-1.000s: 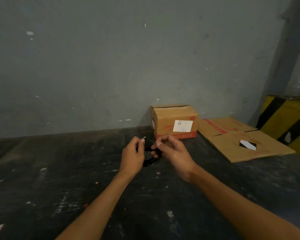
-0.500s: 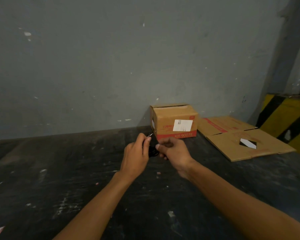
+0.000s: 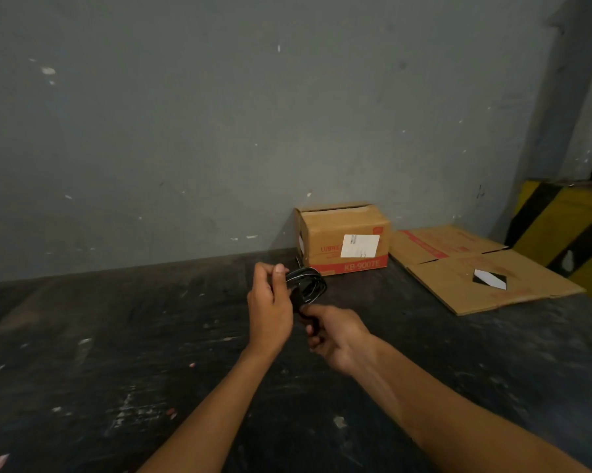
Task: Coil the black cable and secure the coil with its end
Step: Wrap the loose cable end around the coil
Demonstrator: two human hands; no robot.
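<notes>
The black cable (image 3: 307,284) is bunched into a small coil of several loops, held up above the dark table. My left hand (image 3: 269,307) grips the coil's left side, thumb pressed against the loops. Below and to the right, my right hand (image 3: 335,331) has its fingers curled round a black stretch of the cable that runs down from the coil. The cable's tip is hidden inside my right hand.
A closed cardboard box (image 3: 344,238) stands against the grey wall just behind the coil. Flattened cardboard (image 3: 475,268) lies to its right. A yellow-and-black striped block (image 3: 567,233) sits at the far right. The dark scuffed table (image 3: 117,336) stretches left and toward me.
My right hand has dropped down and toward me, drawing cable away from the coil. The coil, earlier hidden between both hands, now shows beside my left hand.
</notes>
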